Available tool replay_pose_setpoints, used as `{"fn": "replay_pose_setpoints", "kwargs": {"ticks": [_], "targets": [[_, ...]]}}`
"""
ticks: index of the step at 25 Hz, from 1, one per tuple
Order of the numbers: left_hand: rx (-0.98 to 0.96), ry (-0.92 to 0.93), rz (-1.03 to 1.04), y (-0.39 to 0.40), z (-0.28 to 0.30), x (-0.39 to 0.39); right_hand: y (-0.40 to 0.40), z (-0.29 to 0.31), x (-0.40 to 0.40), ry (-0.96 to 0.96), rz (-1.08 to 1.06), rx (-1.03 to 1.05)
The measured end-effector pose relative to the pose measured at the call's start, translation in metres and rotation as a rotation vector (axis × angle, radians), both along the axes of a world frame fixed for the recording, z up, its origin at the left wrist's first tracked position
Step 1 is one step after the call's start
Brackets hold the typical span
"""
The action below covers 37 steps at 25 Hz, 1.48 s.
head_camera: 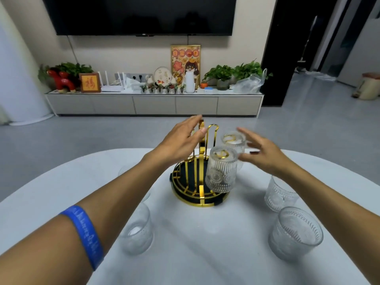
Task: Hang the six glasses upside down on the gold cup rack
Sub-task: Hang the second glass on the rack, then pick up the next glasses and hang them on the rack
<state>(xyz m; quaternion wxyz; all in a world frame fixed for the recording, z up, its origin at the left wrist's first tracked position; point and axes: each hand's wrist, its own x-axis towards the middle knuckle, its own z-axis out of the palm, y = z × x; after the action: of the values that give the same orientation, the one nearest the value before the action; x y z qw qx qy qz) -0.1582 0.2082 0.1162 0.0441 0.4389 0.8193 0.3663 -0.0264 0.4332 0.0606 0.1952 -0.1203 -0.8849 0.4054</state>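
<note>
The gold cup rack [193,194] with a dark round base stands mid-table. Two ribbed glasses hang upside down on its right pegs: a near one [221,171] and a far one [233,140]. My left hand [181,138] hovers with fingers spread at the rack's top left, beside the gold loop handle [212,130]. My right hand [265,155] is spread just right of the two hung glasses, holding nothing. Upright glasses stand on the table: two at right [279,193] [296,233], one at front left [137,233], and another partly hidden behind my left forearm [123,171].
The white oval table [195,243] fills the lower view, its far edge just beyond the rack. Grey floor, a low cabinet [154,103] with plants and ornaments, and a wall television [141,15] lie beyond. A blue wristband [86,233] sits on my left forearm.
</note>
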Motion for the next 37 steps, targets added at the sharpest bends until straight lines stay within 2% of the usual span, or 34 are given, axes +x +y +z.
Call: {"fn": "replay_pose_setpoints", "kwargs": {"ticks": [3,5,7,10,12,14,19,20,22,24,26,27,28,30,32,34,35,37], "targets": [[0.055,-0.036,0.133,-0.054,-0.015,0.024,-0.037,0.001,0.035,0.184,-0.196,-0.097],[-0.032,0.020,0.208,-0.108,-0.039,0.043,-0.082,-0.005,0.062,0.274,-0.283,-0.090],[-0.095,0.015,0.226,-0.159,-0.059,0.060,-0.136,-0.018,0.079,0.273,-0.266,-0.104],[0.007,-0.121,0.217,-0.196,-0.078,0.075,-0.207,-0.043,0.077,0.098,-0.122,-0.170],[0.087,-0.265,0.269,-0.203,-0.087,0.079,-0.246,-0.049,0.059,-0.033,-0.020,-0.139],[0.058,-0.351,0.300,-0.208,-0.092,0.082,-0.276,-0.049,0.033,-0.105,0.038,-0.116],[0.091,-0.535,0.268,-0.217,-0.100,0.074,-0.308,-0.044,-0.015,-0.300,-0.009,-0.066],[0.084,-0.566,0.291,-0.215,-0.099,0.073,-0.305,-0.045,-0.014,-0.287,-0.039,-0.139],[0.131,-0.621,0.380,-0.208,-0.093,0.072,-0.296,-0.044,-0.006,-0.166,-0.080,-0.498],[0.326,-0.765,0.429,-0.202,-0.083,0.073,-0.282,-0.040,0.006,0.032,-0.084,-0.877],[0.543,-1.007,0.320,-0.198,-0.072,0.077,-0.267,-0.032,0.016,0.180,-0.056,-1.074],[0.630,-1.120,0.232,-0.196,-0.067,0.081,-0.262,-0.027,0.021,0.218,-0.025,-1.097],[0.695,-1.184,0.172,-0.192,-0.064,0.085,-0.259,-0.023,0.025,0.234,0.005,-1.078],[0.776,-1.177,0.139,-0.182,-0.059,0.090,-0.253,-0.015,0.031,0.223,0.058,-0.998],[0.839,-1.090,0.152,-0.172,-0.049,0.089,-0.240,-0.003,0.033,0.210,0.148,-0.962],[0.880,-0.948,0.171,-0.163,-0.033,0.077,-0.218,0.021,0.027,0.252,0.110,-0.869],[0.880,-0.851,0.192,-0.160,-0.023,0.069,-0.205,0.036,0.019,0.318,0.000,-0.726],[0.799,-0.631,0.215,-0.144,0.001,0.053,-0.168,0.066,-0.001,0.403,-0.279,-0.177]]}}
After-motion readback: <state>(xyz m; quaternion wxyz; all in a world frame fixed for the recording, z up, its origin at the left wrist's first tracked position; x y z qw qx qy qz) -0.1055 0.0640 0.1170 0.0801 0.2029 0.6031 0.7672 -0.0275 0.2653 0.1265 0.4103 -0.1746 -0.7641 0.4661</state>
